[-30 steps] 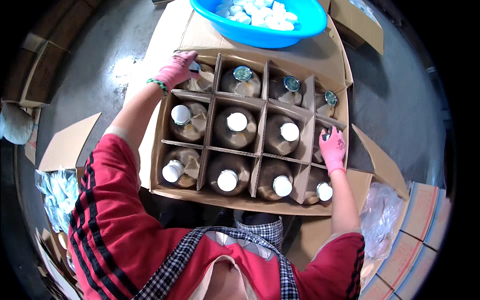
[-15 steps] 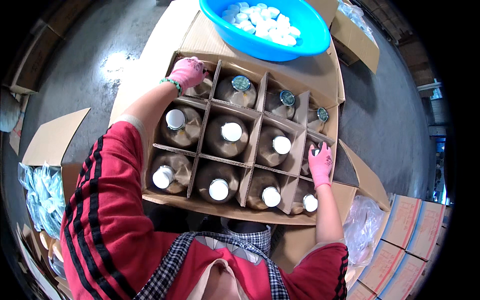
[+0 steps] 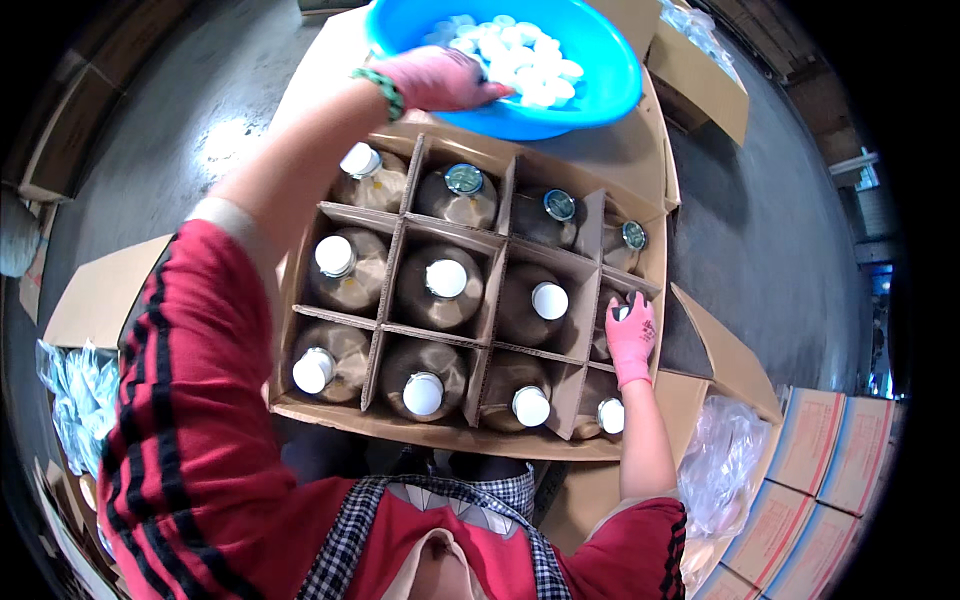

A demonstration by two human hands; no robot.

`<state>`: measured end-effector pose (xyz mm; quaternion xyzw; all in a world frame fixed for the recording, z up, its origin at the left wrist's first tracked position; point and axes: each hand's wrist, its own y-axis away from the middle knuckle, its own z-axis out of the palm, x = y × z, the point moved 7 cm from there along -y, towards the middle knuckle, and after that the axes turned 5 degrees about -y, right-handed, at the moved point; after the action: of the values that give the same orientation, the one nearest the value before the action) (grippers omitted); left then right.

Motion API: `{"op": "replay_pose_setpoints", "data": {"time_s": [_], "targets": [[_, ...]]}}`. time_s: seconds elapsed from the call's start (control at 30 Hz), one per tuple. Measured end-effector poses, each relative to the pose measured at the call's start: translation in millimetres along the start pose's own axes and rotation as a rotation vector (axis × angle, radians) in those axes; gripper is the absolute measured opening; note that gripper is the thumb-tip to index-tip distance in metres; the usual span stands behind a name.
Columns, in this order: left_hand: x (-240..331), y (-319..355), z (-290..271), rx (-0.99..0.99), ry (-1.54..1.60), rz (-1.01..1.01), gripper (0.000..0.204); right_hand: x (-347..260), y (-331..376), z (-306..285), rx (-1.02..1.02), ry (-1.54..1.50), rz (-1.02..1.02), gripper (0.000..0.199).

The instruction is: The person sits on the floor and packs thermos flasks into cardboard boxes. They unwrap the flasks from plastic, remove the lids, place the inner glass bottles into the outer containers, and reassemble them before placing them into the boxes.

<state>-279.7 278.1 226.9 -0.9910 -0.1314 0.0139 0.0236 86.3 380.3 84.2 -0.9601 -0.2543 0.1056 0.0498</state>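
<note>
My left hand [image 3: 440, 80], in a pink glove, reaches over the near rim of a blue basin [image 3: 605, 118] to its heap of white caps [image 3: 515, 55]. Motion smears its fingers. In an open cardboard carton [image 3: 430, 432] stand several large bottles, parted by cardboard dividers [image 3: 395, 262]. My right hand [image 3: 630, 335], also gloved in pink, has its fingers closed round a white cap [image 3: 623, 313] on a right-column bottle. A far-left bottle [image 3: 372, 190] wears a white cap, as do the nearer rows. Beside it, three far-row bottles, one at the middle [image 3: 462, 205], show greenish-silver tops instead.
The basin rests on a carton flap [image 3: 335, 60]. Open boxes with plastic bags stand at left [image 3: 78, 400] and right [image 3: 725, 460]. Stacked printed cartons [image 3: 810, 440] rise at lower right. Another open box [image 3: 700, 70] sits at far right.
My left hand has left the far-left bottle and moved up and right to the basin. That bottle's white cap is now visible. My right hand stays at the same bottle.
</note>
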Motion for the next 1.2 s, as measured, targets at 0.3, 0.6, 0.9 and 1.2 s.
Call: {"op": "replay_pose_setpoints", "data": {"time_s": [0.3,0.6,0.9,1.2], "targets": [[-29,-7,88,-0.572,0.720,-0.240,0.082,-6,-4,-5,-0.162,0.062,0.019,0.054],[4,-32,82,-0.253,0.003,-0.066,0.064,-185,-35,-131,0.115,-0.904,-0.507,0.022],[-8,-19,98,-0.457,0.047,-0.009,0.072,-304,-117,-28,-0.485,0.131,-0.727,0.047],[-37,8,22,0.309,0.249,-0.051,0.037,-307,-139,-10,-0.225,-0.116,-0.484,0.042]]}}
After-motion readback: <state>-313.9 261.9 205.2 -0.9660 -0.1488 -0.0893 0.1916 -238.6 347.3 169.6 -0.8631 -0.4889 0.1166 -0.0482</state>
